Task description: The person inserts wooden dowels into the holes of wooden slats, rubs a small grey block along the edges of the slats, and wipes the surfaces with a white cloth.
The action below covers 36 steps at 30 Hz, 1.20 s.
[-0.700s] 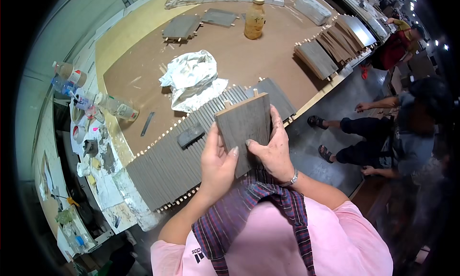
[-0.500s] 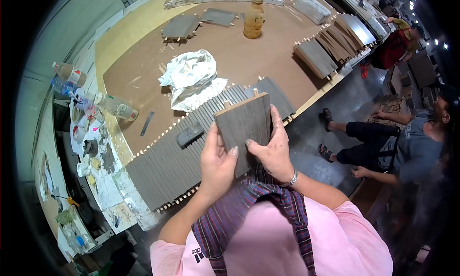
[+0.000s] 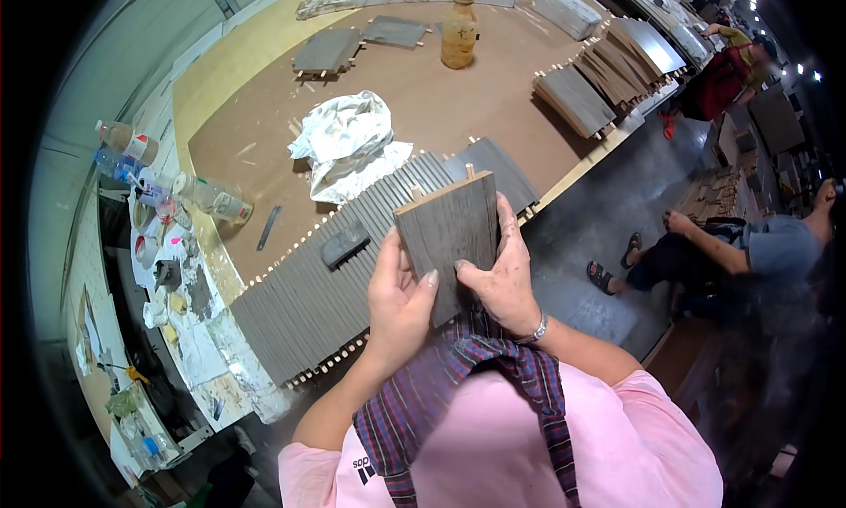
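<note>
Between both hands I hold a grey-brown wooden board (image 3: 448, 226) with short dowels standing out of its far edge. My left hand (image 3: 398, 283) grips its left side, the thumb lying on the face. On the opposite side my right hand (image 3: 504, 279) clasps the edge, its thumb pressed on the surface. Beneath and to the left runs a long row of similar boards (image 3: 300, 318) stood on edge, dowels showing along both sides. A dark block (image 3: 345, 244) rests on that row. Just beyond my right fingers another board (image 3: 507, 173) lies flat.
A crumpled white cloth (image 3: 344, 142) lies mid-table, near a jar of amber liquid (image 3: 459, 32). More doweled boards (image 3: 573, 101) are stacked at the right edge. Plastic bottles (image 3: 211, 197) stand at left, by a dark strip (image 3: 269, 229). A co-worker (image 3: 749, 248) is to the right.
My hands keep the same hold on the board, which has barely moved. The co-worker at the right has shifted toward the right and turned. The view has shifted slightly.
</note>
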Motion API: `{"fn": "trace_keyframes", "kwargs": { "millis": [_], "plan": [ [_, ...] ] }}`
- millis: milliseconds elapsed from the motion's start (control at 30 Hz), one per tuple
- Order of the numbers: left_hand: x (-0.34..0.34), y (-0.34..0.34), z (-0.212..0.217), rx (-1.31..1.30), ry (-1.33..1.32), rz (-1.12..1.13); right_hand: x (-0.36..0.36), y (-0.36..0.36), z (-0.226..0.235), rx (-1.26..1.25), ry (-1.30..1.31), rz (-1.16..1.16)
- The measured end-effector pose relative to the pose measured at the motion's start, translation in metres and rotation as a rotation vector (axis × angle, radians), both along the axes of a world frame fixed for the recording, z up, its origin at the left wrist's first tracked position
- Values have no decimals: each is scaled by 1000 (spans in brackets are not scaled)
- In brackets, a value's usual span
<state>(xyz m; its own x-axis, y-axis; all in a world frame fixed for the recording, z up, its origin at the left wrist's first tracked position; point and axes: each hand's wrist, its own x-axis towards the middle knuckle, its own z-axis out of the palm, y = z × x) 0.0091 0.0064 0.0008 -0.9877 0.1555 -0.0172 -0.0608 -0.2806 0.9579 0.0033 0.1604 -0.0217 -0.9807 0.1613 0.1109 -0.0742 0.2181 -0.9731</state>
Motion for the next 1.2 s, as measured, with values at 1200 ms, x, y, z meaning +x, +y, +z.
{"fn": "trace_keyframes", "kwargs": {
  "millis": [1200],
  "plan": [
    [-12, -8, 4, 176, -191, -14, -9, 15, 21, -405, -120, 65]
  ]
}}
